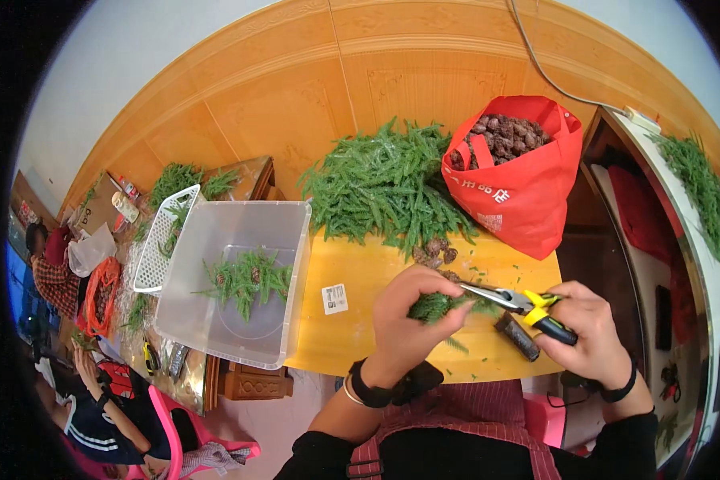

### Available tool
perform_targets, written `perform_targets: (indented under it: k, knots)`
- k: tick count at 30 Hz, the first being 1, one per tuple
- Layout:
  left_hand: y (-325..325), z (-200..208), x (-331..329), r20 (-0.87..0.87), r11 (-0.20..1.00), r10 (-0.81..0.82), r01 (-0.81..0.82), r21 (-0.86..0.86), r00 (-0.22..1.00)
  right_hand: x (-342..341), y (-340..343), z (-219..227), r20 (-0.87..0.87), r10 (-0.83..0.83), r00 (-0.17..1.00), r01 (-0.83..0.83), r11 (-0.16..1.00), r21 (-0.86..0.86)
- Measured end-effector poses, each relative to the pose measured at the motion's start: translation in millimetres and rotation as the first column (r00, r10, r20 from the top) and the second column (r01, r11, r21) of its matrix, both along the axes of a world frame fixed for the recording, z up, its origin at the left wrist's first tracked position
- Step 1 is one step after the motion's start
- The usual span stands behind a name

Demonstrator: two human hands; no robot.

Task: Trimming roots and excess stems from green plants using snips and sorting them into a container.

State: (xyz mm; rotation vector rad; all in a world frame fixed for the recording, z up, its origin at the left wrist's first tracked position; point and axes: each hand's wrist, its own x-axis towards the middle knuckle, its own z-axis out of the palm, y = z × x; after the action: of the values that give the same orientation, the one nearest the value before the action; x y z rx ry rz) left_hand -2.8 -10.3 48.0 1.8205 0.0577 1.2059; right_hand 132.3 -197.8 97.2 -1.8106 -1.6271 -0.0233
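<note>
While the left hand (404,332) pinches a green sprig (430,307) above the tabletop (336,340) and the right hand (590,324) curls closed around pliers (523,303), a slip of the pliers could nip the left hand

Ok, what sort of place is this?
Probably a household room used as a small craft workshop: heaped green sprigs, a red bag of brown cones, and pliers in the right hand.

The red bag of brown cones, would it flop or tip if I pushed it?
The red bag would probably bend, since its sides look creased like cloth. It might tip and spill, because the brown cones heap up near its open top.
</note>
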Motion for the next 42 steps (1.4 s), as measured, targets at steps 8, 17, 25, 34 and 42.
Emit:
perform_targets:
  k: [8,17,25,34,42]
  knots:
    - [5,-10,-2,0.177,0.558,-0.603,0.57,-0.602,0.778,26,1,-1,0.045,0.15,0.988,-0.148,0.988,-0.036]
    - [-2,-10,0,0.327,0.226,-0.722,0.654,-0.722,0.61,30,10,-4,0.078,0.239,0.968,-0.24,0.971,0.002]
    - [0,-9,-3,0.297,0.17,-0.776,0.637,-0.751,0.557,33,10,-10,0.116,0.249,0.961,-0.259,0.963,0.078]
    - [2,2,-1,-0.07,0.936,-0.225,0.195,-0.293,0.972,22,6,-17,0.092,0.118,0.989,-0.127,0.988,0.093]
    - [9,-10,-5,-0.035,0.752,-0.428,0.335,-0.568,0.903,29,11,-17,0.04,0.152,0.988,-0.153,0.988,0.031]
